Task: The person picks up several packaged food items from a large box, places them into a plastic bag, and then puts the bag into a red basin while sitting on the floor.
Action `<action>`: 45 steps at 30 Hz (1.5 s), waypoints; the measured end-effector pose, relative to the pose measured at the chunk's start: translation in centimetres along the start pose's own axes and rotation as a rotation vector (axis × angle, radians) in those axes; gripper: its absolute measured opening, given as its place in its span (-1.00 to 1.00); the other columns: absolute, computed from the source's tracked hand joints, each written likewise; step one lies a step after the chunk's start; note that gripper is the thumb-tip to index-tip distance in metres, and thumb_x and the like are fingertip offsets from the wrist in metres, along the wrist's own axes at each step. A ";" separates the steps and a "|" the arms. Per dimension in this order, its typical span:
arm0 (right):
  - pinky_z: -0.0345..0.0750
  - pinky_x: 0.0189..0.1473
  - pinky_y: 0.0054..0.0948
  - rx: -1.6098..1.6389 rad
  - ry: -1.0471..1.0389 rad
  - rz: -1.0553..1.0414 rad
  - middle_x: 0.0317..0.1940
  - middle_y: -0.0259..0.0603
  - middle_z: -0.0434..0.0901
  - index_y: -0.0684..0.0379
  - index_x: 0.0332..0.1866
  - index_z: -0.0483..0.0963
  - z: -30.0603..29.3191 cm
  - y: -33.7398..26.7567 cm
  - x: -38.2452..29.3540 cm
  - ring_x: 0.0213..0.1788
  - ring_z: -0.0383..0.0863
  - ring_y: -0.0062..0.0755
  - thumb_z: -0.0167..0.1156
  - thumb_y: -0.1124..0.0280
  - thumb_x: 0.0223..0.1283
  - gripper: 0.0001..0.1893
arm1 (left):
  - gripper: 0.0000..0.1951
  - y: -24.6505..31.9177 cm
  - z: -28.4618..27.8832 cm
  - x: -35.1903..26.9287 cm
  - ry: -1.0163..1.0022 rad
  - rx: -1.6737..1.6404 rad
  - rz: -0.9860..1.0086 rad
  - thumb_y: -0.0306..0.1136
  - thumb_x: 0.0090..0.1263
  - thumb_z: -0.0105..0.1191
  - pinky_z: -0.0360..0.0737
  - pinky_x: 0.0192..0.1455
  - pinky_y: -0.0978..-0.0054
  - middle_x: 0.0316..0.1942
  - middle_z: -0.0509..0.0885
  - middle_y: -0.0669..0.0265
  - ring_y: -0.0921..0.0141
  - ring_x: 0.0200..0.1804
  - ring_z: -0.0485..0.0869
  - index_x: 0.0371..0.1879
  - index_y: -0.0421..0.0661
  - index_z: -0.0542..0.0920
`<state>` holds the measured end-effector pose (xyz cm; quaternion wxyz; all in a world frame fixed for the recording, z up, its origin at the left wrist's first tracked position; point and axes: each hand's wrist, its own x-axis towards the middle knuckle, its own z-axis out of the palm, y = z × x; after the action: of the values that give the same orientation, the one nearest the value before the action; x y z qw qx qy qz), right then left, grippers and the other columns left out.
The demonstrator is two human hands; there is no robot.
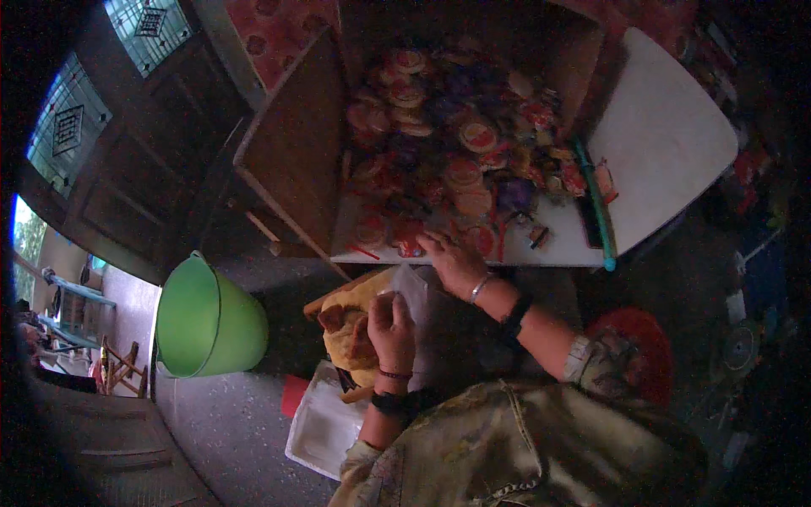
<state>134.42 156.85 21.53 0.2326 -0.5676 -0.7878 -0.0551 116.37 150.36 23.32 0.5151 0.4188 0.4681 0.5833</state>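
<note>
My left hand (pixel 391 328) pinches the edge of a clear plastic bag (pixel 410 288), which hangs below the front edge of a cabinet. Over that edge reaches my right hand (pixel 455 261), its fingers stretched out and its back towards me. Its fingertips are beside a small red packet (pixel 410 246); whether they touch it is hard to tell. Behind lies a large heap of packaged goods (pixel 437 146), including round tubs with pale lids (pixel 478 137). Dim light blurs most of them. A yellow plush toy (pixel 345 304) sits just left of my left hand.
Two opened panels, brown (pixel 291 146) and white (pixel 665 139), flank the heap. A teal tube (pixel 594 203) leans at its right. On the floor stand a green bucket (pixel 244 323), a white foam box (pixel 317 437) and, at right, a red round object (pixel 649 355).
</note>
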 end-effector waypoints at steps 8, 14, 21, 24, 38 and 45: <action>0.30 0.30 -0.11 0.022 -0.097 0.030 0.21 -0.01 0.39 0.10 0.26 0.32 3.1 -0.8 2.1 0.21 0.37 0.08 0.09 0.53 0.07 -0.45 | -0.95 -0.2 0.0 0.4 0.003 0.006 0.011 -0.44 0.47 0.05 0.38 -0.39 0.74 -0.41 0.52 0.53 0.69 -0.41 0.42 -0.23 -0.12 0.52; 0.38 0.21 -0.11 0.034 -0.005 0.014 0.21 -0.03 0.36 0.12 0.17 0.37 3.3 0.0 2.7 0.17 0.36 0.07 0.07 0.48 0.10 -0.55 | -0.95 -0.3 0.6 1.0 -0.018 -0.066 -0.102 -0.43 0.47 0.05 0.37 -0.41 0.74 -0.41 0.52 0.54 0.70 -0.42 0.41 -0.22 -0.13 0.51; 0.37 0.23 -0.03 0.206 -0.132 0.134 0.19 0.06 0.37 0.16 0.14 0.39 3.3 -0.1 4.0 0.17 0.35 0.20 0.11 0.57 0.01 -0.53 | -0.91 0.8 1.2 1.0 0.004 -0.037 -0.100 -0.39 0.47 0.07 0.36 -0.47 0.74 -0.41 0.53 0.54 0.70 -0.45 0.40 -0.20 -0.13 0.53; 0.37 0.23 -0.06 0.159 -0.084 0.090 0.17 0.05 0.39 0.15 0.10 0.41 1.1 -0.9 4.1 0.19 0.35 0.19 0.11 0.56 0.01 -0.55 | -0.90 0.2 0.8 1.2 0.011 -0.018 -0.127 -0.38 0.47 0.07 0.36 -0.48 0.73 -0.40 0.54 0.54 0.69 -0.46 0.41 -0.19 -0.13 0.54; 0.46 -0.29 -0.19 0.542 0.369 0.350 -0.42 0.00 0.55 0.22 -0.32 0.44 1.0 0.2 4.6 -0.33 0.58 -0.05 0.14 0.40 0.25 -0.88 | -0.91 0.0 1.3 2.3 -0.012 0.021 -0.117 -0.43 0.44 0.07 0.46 -0.30 0.66 -0.36 0.56 0.47 0.63 -0.35 0.48 -0.19 -0.17 0.53; 0.50 -0.35 -0.24 0.637 0.281 0.489 -0.46 -0.02 0.59 0.25 -0.30 0.46 -8.4 -2.8 2.7 -0.41 0.62 -0.08 0.25 0.34 0.19 -0.80 | -0.89 -1.0 1.7 3.3 0.012 0.145 0.037 -0.41 0.46 0.04 0.47 -0.29 0.63 -0.32 0.60 0.40 0.58 -0.31 0.52 -0.21 -0.19 0.53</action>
<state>133.71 155.27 30.59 0.5079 -0.6244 -0.5683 0.1710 117.89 153.86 22.70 0.4697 0.4603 0.5044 0.5596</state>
